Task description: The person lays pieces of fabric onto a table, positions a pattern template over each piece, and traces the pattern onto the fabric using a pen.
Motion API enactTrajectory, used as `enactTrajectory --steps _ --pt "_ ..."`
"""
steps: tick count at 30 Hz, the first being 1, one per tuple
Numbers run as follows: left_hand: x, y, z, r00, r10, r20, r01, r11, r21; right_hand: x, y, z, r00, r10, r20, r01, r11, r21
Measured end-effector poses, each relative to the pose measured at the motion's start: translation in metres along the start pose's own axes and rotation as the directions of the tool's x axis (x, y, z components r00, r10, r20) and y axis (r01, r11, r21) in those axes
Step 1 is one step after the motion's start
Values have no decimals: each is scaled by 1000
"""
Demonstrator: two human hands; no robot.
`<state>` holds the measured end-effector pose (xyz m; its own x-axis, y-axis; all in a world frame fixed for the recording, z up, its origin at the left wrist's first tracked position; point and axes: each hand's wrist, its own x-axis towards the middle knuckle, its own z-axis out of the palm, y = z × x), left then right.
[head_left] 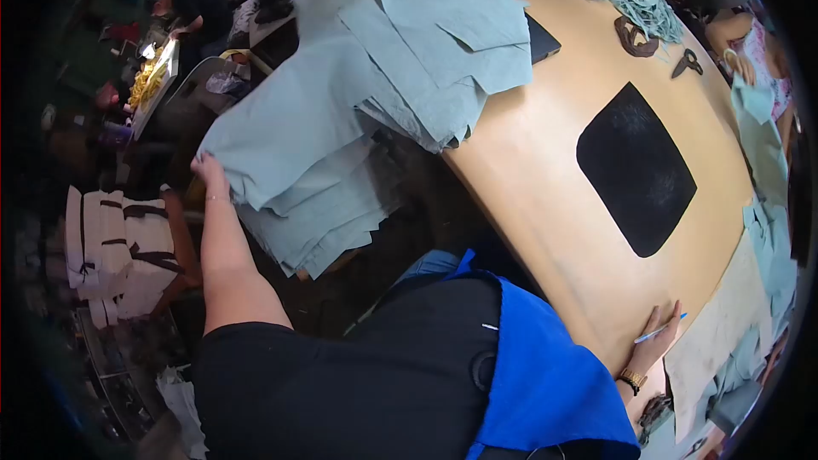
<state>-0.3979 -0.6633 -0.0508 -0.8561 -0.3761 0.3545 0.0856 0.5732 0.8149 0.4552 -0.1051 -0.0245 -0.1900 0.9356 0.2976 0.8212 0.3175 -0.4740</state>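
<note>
At the far left, my left hand (210, 174) has its fingers closed on the edge of a large pale blue leather sheet (298, 115). That sheet runs up onto the table (528, 179), where several similar pieces lie over one another. More pale blue sheets (328, 204) hang in layers below it. Low on the right, my right hand (654, 342) rests by the table's edge with a blue and white pen (661, 329) in its fingers. A black rounded flat panel (637, 172) lies on the tabletop, apart from both hands.
Scissors (687, 64), a brown ring-shaped roll (636, 37) and a heap of blue strips (643, 4) lie at the table's far end. Leather pieces (716, 332) drape along the right edge. Stacked white bundles (128, 247) stand at left. Other people (200, 13) are nearby.
</note>
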Motion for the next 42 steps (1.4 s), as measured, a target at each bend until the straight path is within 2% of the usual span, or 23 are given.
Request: enactTrajectory --steps 1,3,4,6,7,8,9,10,11,12,15,18,21,24,27,30,33,34,38,39,40,41,42 --pt "21 -54 -4 998 26 -60 -7 956 293 -3 1 -3 1000 5 -21 -6 1000 -30" --pt "-45 2 6 947 40 -318 170 777 606 -4 -1 -3 999 6 -35 -9 997 -74" --pt "-50 10 23 974 149 -169 -21 809 587 -4 -2 -3 999 10 -43 -14 995 -95" --pt "-59 34 63 916 387 104 -390 801 455 -5 1 -1 999 15 -50 -21 993 -116" --pt "-73 59 88 833 486 265 -550 782 295 -6 2 -2 998 18 -53 -25 992 -127" --pt "-106 107 111 709 586 393 -669 736 109 -6 -1 -3 998 20 -55 -26 993 -116" --pt "-156 168 121 636 604 481 -688 726 0 -7 -2 -4 998 31 -58 -37 995 -97" --pt "-195 224 128 480 667 570 -767 634 -95 -7 -3 -3 997 40 -60 -45 996 -76" --pt "-215 250 143 292 765 574 -825 505 -253 -7 -5 -4 997 48 -61 -51 997 -54" --pt "-240 283 149 159 772 615 -894 377 -241 -7 -12 -6 996 64 -62 -70 993 -96" --pt "-278 332 178 -70 776 627 -887 239 -395 -8 -14 -6 994 80 -76 -87 991 -103" --pt "-281 344 209 -177 775 607 -835 208 -509 -10 -10 -5 994 39 -107 -50 994 -100" --pt "-288 349 232 -152 779 609 -759 303 -577 -11 -16 -8 991 27 -129 -41 993 -107" --pt "-299 358 228 -154 842 516 -696 279 -662 -11 -19 -9 987 83 -135 -100 988 -120" --pt "-299 353 243 -113 847 519 -746 272 -607 -11 -23 -11 985 109 -135 -126 985 -120" --pt "-304 366 260 -110 856 505 -720 282 -634 -11 -28 -14 983 144 -113 -157 980 -120" --pt "-319 411 277 162 792 588 -697 514 -500 -12 -20 -11 986 112 -123 -124 987 -102" --pt "-329 433 281 176 881 439 -698 426 -576 -13 -17 -10 986 114 -119 -125 988 -89" --pt "-366 544 308 231 947 222 -571 317 -757 -12 -19 -13 982 145 -121 -155 985 -74" --pt "-377 573 313 251 962 106 -549 232 -803 -12 -22 -14 981 155 -119 -164 984 -74" --pt "-385 601 316 279 950 139 -531 273 -802 -12 -24 -15 979 158 -129 -169 983 -77" --pt "-399 628 314 340 938 64 -498 237 -834 -12 -26 -16 978 159 -134 -171 982 -80" --pt "-409 653 309 359 931 66 -435 230 -870 -12 -26 -16 978 156 -136 -168 982 -82"
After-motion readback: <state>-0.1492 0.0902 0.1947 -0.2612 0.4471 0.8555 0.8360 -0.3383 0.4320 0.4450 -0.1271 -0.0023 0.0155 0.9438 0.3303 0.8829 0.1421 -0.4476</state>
